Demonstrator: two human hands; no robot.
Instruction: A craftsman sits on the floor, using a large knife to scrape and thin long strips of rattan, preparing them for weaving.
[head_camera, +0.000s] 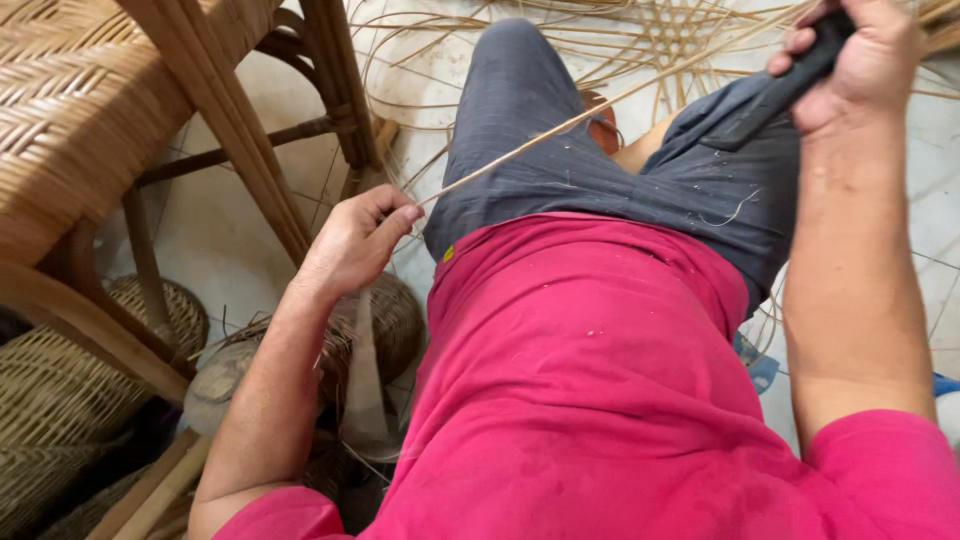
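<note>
A thin, pale cane strip (560, 128) runs taut and slanting across the lap beside a dark-handled tool (790, 85).

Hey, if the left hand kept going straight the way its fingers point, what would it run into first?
The left hand, pinching a thin cane strip, points toward the person's grey-trousered thigh. That would likely come first, though depth is hard to judge.

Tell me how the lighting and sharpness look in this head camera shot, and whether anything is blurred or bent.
Head view: soft, even daylight with no glare; the left hand pinching the thin cane strip is sharp, as is the right hand gripping a dark tool; the baskets at lower left sit in shadow; the wide lens stretches the pink shirt.
</note>
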